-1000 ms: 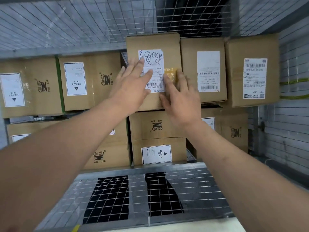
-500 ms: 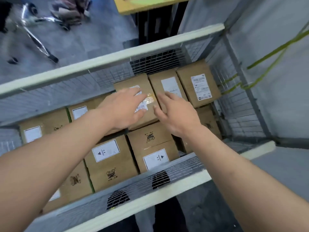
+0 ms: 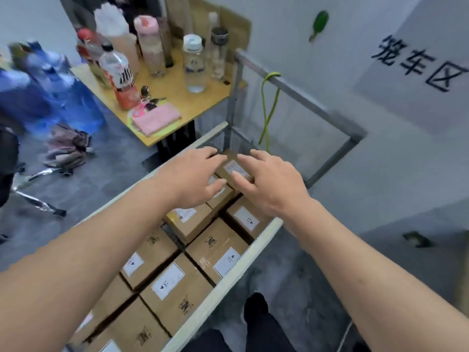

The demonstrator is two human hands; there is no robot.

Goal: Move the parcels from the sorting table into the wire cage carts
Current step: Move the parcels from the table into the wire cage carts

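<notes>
Room: grey floor and pale wall, black painted characters on a lighter panel at upper right.
Table: yellow-topped table at upper centre, crowded with bottles and cups, a pink cloth near its front edge, keys beside it.
Far left: blurred blue plastic, a heap of cloth on the floor below it.
Cart: wire cage cart seen from above, pale rim running diagonally across the middle, grey metal frame rising at its far corner, a green cord looped over the top bar and hanging down.
Parcels: brown cardboard parcels packed tight in rows inside the cart, white labels and dark printed logos facing up; a higher layer at the far end, under the hands.
Left hand: left hand palm down, fingers spread and empty, above the far parcels; contact with the cardboard impossible to tell.
Right hand: right hand palm down just beside the left, fingers loosely spread, gripping nothing, over a labelled parcel at the far corner.
Arms: both bare forearms reaching in from the bottom corners.
Foreground: dark trousers visible below the cart's near rim.
</notes>
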